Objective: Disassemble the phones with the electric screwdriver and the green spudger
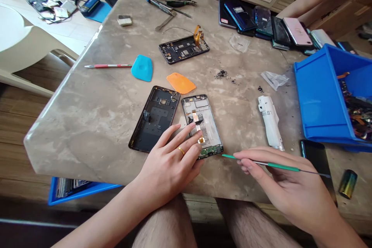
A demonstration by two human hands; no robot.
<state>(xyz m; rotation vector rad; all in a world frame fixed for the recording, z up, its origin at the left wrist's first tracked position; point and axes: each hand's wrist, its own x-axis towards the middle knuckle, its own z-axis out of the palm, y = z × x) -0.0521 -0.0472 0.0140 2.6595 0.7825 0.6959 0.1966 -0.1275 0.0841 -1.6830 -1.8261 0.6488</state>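
**Opened phone frame (209, 126) steadied by a spread left hand (171, 159), slim tool (283, 167) at its corner**

The phone frame lies on the table (99, 104), inner side up, its green board at the near end. From 8 o'clock the left hand rests across it, fingers extended and clasping nothing, probably to pin it against slipping. At 4 o'clock the right hand (279, 174) pinches the green-sleeved tool between thumb and fingers, rather like a pen, presumably for fine control; its tip sits near the frame's lower right corner.

At 9 o'clock, just beside the frame, the dark back cover (155, 122) lies inside up, perhaps so its fittings are visible. Farther out come the orange pick (181, 82) at 11 and the blue pick (142, 68) at 10, both seemingly within reach. The loose small parts (221, 74) at 1 o'clock sit grouped, likely to prevent their straying. Toward 12 is another opened phone (184, 50); at 3, a white handle (270, 122), with the blue bin (314, 97) beyond.
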